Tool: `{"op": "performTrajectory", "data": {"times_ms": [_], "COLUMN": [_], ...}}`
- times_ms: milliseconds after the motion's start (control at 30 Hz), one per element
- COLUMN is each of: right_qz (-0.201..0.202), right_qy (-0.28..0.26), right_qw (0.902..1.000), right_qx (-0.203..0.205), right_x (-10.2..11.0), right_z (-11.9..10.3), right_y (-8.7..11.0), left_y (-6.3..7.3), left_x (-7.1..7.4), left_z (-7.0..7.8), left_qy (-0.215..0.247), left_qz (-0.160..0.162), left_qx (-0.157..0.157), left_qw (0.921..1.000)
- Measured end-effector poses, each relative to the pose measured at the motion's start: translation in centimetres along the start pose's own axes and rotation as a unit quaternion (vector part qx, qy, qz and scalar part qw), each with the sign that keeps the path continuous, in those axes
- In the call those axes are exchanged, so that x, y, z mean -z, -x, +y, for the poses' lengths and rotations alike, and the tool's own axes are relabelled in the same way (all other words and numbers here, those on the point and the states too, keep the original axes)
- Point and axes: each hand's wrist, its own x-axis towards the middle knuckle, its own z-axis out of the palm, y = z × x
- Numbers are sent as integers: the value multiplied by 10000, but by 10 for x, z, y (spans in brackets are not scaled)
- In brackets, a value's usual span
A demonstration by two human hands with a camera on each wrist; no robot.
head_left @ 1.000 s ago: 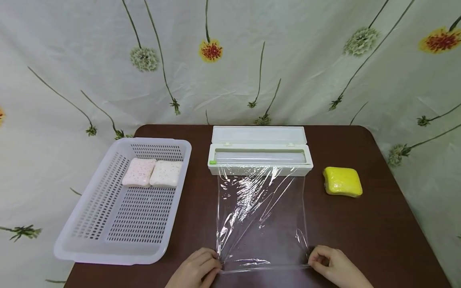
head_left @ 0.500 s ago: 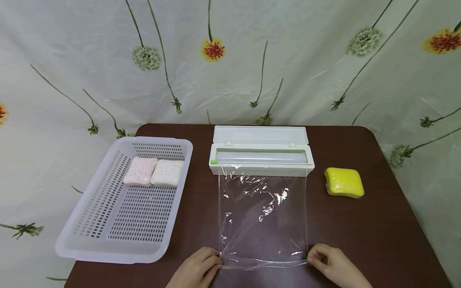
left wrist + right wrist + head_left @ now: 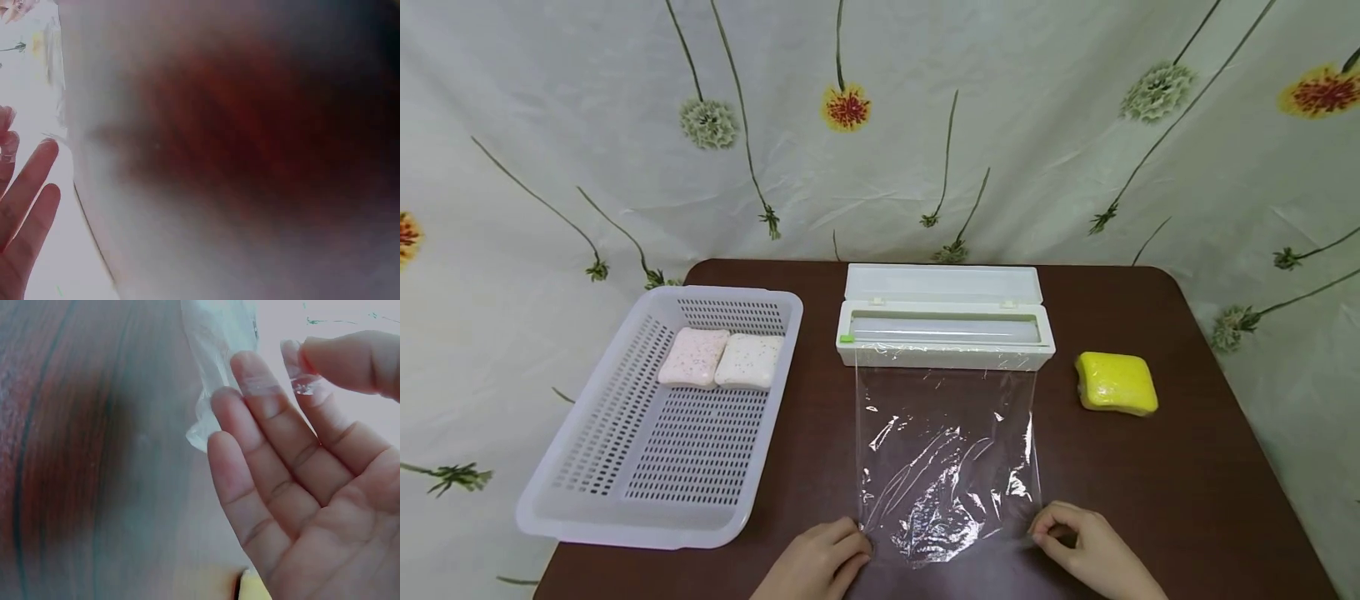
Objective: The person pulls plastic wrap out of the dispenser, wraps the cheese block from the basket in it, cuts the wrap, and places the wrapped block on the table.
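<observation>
Left hand (image 3: 822, 558) and right hand (image 3: 1093, 546) each pinching near corner of clear film (image 3: 951, 475), likely so sheet spreads wide without folding inward. Film stretches over worktop (image 3: 1202, 492) from white box (image 3: 943, 307), lid (image 3: 943, 285) tipped back, apparently leaving roll free to turn. Yellow block (image 3: 1117, 382) right of box, seemingly aside from sheet. Pink block (image 3: 694, 357), white block (image 3: 749, 362) side by side in basket (image 3: 647, 536), probably grouped there for storage.

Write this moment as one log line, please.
left hand: holds cling film at near left corner; right hand: pinches near right corner; film: runs from open dispenser; yellow bar: right of dispenser
</observation>
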Motion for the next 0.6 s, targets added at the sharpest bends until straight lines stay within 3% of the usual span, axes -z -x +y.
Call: {"op": "performTrajectory", "data": {"times_ms": [300,467,600], "right_qz": [-519,-790,-785], "right_qy": [25,47,51], "right_qw": [9964,9910,9926], "right_qx": [-671,-1077,-928], "right_x": [-2,-1,-1], "right_z": [4,4,6], "right_y": [-4,-5,-5], "left_y": [-5,-7,-7], "left_x": [1,1,1], "left_z": [0,-1,-2], "left_qy": [-277,-432,-654], "left_qz": [-361,-400,-352], "left_qx": [58,74,98], "left_qw": [9989,9982,9972]}}
